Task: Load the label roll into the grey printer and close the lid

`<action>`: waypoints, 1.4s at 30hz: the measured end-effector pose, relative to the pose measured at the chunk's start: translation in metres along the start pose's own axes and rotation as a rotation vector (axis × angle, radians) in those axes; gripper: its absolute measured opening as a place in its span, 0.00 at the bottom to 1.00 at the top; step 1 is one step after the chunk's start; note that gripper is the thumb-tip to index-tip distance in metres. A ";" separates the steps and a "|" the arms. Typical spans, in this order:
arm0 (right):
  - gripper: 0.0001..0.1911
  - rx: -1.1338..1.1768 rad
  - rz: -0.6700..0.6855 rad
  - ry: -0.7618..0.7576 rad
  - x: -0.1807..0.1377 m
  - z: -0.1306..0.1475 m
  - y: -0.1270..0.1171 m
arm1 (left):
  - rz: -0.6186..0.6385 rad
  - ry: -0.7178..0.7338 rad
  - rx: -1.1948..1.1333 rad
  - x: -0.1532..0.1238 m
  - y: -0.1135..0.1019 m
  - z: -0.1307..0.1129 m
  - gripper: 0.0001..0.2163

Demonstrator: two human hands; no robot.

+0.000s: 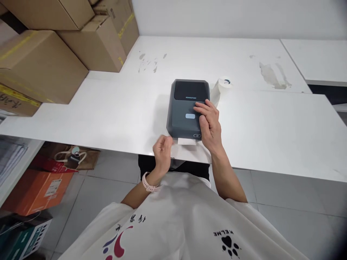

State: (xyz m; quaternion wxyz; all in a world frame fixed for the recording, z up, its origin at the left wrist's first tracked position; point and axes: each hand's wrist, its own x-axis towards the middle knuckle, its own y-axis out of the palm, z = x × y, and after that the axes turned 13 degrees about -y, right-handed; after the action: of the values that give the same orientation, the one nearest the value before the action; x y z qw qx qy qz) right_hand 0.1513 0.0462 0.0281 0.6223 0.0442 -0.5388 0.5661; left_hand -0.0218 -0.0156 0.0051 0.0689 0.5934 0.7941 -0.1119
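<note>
A dark grey label printer sits on the white table, with a glossy black window in its lid and a light blue button. My right hand rests over its right side, fingers stretched across the lid and thumb near the front. From the front slot sticks out a short white label. Close to the printer's front left corner is my left hand, fingers curled in; what they hold, if anything, is hidden. Behind the printer to the right stands a roll of white label paper, its strip running toward the printer.
Several cardboard boxes are stacked at the table's left end. The white table has worn patches, and its front edge lies just before my body. Below left, an orange box and a paper bag stand by a shelf.
</note>
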 end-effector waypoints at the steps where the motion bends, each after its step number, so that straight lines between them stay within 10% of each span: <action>1: 0.23 0.003 -0.003 0.004 0.000 0.000 0.000 | 0.090 -0.062 -0.030 -0.004 0.001 0.004 0.22; 6: 0.20 0.068 -0.038 0.051 -0.001 0.004 -0.001 | 0.443 -0.350 -0.165 0.000 0.009 -0.003 0.21; 15: 0.23 -0.139 0.066 -0.107 -0.004 -0.003 -0.009 | 0.455 -0.211 -0.102 0.009 0.006 -0.001 0.23; 21: 0.20 -0.256 0.142 -0.109 -0.020 0.007 -0.009 | 0.393 -0.107 -0.124 0.003 0.003 0.001 0.25; 26: 0.32 -0.230 -0.009 -0.150 -0.028 0.011 -0.009 | 0.011 0.135 -0.293 0.020 -0.012 -0.018 0.26; 31: 0.33 -0.234 -0.152 -0.190 0.040 0.002 -0.019 | -0.050 0.203 -0.148 0.076 -0.009 -0.051 0.08; 37: 0.35 -0.276 -0.105 -0.111 0.145 -0.037 -0.029 | 0.207 0.099 0.371 0.122 0.021 -0.065 0.34; 42: 0.35 -0.442 -0.190 -0.126 0.171 -0.039 -0.036 | 0.201 0.021 0.456 0.122 0.027 -0.069 0.43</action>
State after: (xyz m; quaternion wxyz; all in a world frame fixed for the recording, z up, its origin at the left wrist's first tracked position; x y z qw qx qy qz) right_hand 0.1649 0.1717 0.1553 0.6325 -0.0072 -0.6808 0.3694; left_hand -0.0293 0.1224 0.0391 -0.0639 0.6709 0.6859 -0.2746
